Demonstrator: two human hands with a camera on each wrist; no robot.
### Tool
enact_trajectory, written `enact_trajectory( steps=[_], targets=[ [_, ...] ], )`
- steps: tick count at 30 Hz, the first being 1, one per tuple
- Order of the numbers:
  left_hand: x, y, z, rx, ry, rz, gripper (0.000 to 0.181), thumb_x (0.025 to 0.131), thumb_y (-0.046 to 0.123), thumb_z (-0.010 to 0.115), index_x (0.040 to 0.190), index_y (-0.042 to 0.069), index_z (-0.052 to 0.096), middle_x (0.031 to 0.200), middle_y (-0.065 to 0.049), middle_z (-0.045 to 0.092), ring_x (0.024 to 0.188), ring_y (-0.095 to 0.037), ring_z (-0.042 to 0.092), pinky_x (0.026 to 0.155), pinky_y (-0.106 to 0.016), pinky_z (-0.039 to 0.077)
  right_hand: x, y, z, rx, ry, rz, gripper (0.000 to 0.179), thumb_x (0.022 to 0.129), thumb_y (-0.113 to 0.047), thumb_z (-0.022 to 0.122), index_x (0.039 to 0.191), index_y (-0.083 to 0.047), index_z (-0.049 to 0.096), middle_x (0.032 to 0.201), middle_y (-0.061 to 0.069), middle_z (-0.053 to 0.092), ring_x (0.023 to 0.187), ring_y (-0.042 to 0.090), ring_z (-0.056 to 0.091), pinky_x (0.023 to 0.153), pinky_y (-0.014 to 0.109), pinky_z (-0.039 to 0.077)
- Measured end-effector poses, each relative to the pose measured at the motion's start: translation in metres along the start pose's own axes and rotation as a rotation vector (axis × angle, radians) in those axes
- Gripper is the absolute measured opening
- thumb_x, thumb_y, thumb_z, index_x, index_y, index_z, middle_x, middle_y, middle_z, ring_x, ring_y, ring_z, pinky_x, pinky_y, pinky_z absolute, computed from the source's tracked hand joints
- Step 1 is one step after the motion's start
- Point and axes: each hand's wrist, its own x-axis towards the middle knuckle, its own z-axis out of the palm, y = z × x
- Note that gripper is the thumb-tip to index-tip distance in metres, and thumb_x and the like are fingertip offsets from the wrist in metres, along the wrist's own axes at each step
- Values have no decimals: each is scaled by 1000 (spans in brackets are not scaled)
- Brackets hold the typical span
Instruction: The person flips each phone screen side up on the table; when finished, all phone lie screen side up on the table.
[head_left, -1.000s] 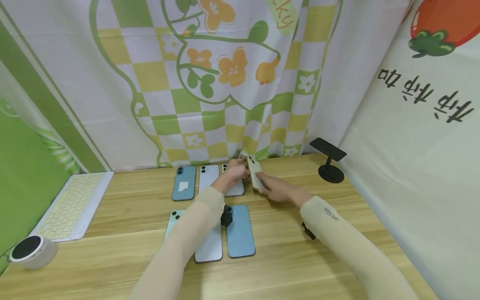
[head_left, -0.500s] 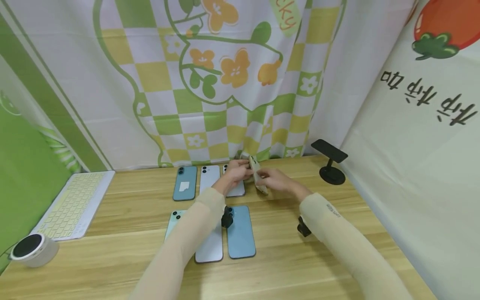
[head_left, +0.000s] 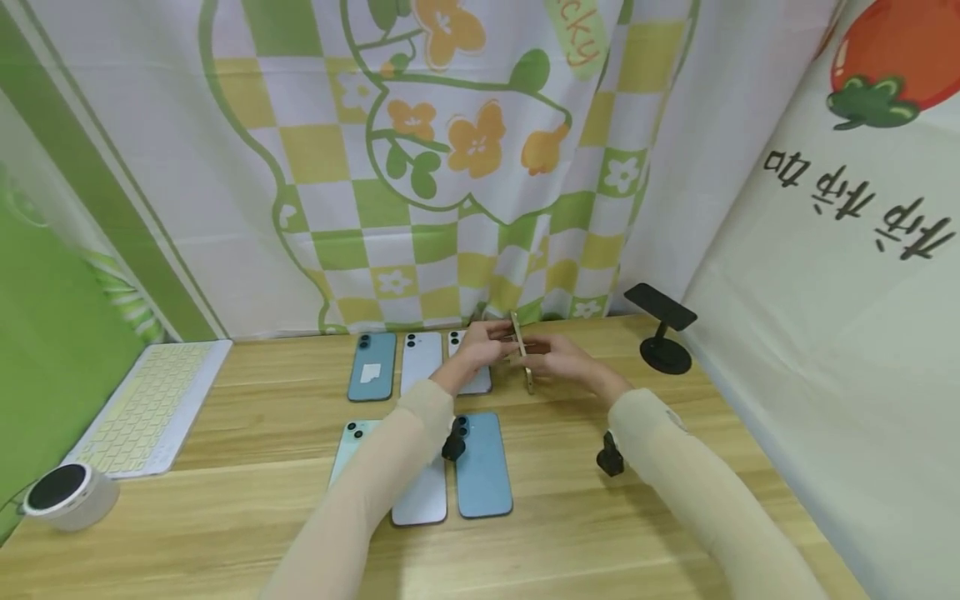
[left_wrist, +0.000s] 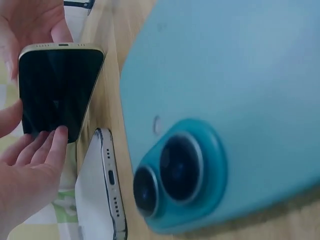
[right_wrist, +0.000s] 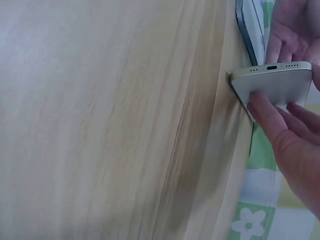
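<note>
A gold-edged smartphone (head_left: 529,382) stands on edge over the back of the table, between both hands. Its dark screen faces my left hand (head_left: 483,345), whose fingertips lie on the glass while the thumb reaches the side edge in the left wrist view. My right hand (head_left: 564,363) holds the phone from the other side, fingertips on its pale back, as the right wrist view shows. Just left of it lies a white phone (left_wrist: 92,195), partly under my left hand in the head view. A teal phone (left_wrist: 240,90) fills much of the left wrist view.
More phones lie back-up in two rows, including a blue one with a white sticker (head_left: 371,372) and a lilac one (head_left: 422,358). A keyboard (head_left: 142,400) and round white device (head_left: 75,500) are at left. A black stand (head_left: 663,354) is at back right, near the curtain.
The gold-edged phone has turned from showing its pale back to standing edge-on in the head view, shifting slightly right. Both hands have stayed on it.
</note>
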Motion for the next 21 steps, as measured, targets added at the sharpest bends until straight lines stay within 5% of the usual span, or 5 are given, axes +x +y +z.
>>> enact_trajectory(
  steps=[8,12,16,21],
  targets=[
    [-4,0,3,400,-137,85,77,94,22,77,159,3,40,162,-21,45,152,-38,43,124,-48,42,-5,10,-17,196,-63,41,63,108,-5,47,164,5,18,168,34,24,151,51,37,121,60,41],
    [-4,-2,7,600,-212,186,80,91,27,81,156,-1,43,154,-23,55,146,-38,51,123,-46,43,-7,12,-25,237,-85,51,65,108,-2,46,165,3,16,169,34,20,152,54,34,120,66,39],
    [-8,-3,8,684,-266,223,81,90,26,83,156,3,43,142,-20,65,133,-36,62,115,-46,50,-7,13,-28,234,-89,53,65,107,-2,48,164,3,17,168,34,21,153,53,33,121,66,38],
    [-10,-3,10,774,-243,226,83,88,29,84,155,3,43,140,-21,65,130,-35,63,113,-44,51,-8,16,-30,179,-50,53,64,107,-4,50,163,3,21,165,35,28,149,52,41,119,61,43]
  ],
)
